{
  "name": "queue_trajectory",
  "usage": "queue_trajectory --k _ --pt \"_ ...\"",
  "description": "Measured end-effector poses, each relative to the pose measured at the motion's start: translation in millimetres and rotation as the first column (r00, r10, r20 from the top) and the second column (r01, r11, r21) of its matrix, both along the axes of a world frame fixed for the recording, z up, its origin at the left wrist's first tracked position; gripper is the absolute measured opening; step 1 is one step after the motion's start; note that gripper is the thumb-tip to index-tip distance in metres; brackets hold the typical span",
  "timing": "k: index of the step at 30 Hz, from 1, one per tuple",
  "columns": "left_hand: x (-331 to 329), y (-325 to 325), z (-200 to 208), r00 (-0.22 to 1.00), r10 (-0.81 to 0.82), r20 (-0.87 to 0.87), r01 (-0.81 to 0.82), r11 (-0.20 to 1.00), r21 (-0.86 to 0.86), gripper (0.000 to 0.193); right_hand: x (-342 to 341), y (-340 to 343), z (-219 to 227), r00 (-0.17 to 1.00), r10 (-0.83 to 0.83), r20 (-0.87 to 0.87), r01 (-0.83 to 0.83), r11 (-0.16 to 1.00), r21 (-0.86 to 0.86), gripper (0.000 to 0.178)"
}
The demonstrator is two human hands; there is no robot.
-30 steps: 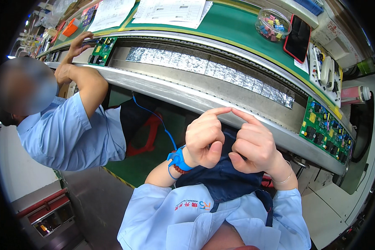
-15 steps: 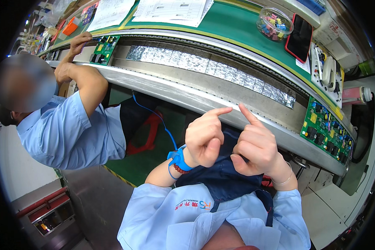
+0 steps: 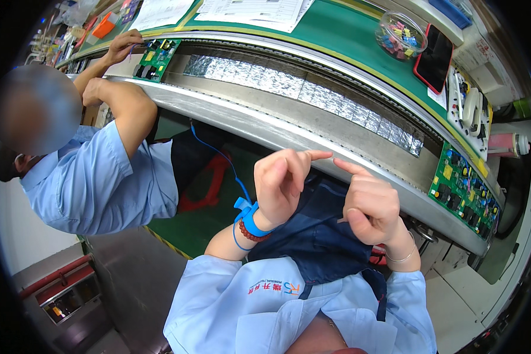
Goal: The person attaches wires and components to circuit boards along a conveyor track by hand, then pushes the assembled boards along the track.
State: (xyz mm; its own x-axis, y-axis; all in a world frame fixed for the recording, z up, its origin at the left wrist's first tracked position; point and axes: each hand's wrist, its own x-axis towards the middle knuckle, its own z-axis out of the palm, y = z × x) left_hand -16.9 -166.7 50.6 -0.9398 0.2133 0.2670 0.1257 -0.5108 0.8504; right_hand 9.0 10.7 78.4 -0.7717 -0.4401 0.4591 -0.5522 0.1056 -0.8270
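Both hands are raised in front of my lap, short of the conveyor's near rail. My left hand [image 3: 282, 184], with a blue strap [image 3: 251, 219] and red-brown beads [image 3: 252, 232] on its wrist, points its index finger to the right; the other fingers curl loosely. Facing it, my right hand [image 3: 373, 203] points its index finger to the left, thumb and other fingers bent. The two index fingertips are close together with a small gap. I see nothing held in either hand. A thin bracelet [image 3: 402, 257] circles the right wrist.
Ahead runs a metal conveyor [image 3: 248, 109] with green circuit boards [image 3: 465, 189] at its right and left ends. On the green bench lie papers [image 3: 256, 12], a tub of small coloured parts [image 3: 401, 35] and a phone [image 3: 433, 59]. At left a co-worker's hand [image 3: 124, 44] touches a board.
My left hand has turned at the wrist and shifted slightly left. My right hand has moved a little lower and to the right, its index finger now angled more to the left.
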Motion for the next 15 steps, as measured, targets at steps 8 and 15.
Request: queue_trajectory --k 8,15 --pt "-1.6 3.7 -3.5 0.977 -0.002 0.213 -0.042 0.978 0.203 0.025 -1.0 3.3 -13.2 0.834 0.240 0.497 0.143 0.776 -0.615 0.047" --pt "2.0 3.1 -17.1 0.997 0.062 0.035 -0.054 0.980 -0.191 0.008 -4.8 2.3 -16.1 0.729 0.402 0.554 0.223 0.627 -0.747 0.044"
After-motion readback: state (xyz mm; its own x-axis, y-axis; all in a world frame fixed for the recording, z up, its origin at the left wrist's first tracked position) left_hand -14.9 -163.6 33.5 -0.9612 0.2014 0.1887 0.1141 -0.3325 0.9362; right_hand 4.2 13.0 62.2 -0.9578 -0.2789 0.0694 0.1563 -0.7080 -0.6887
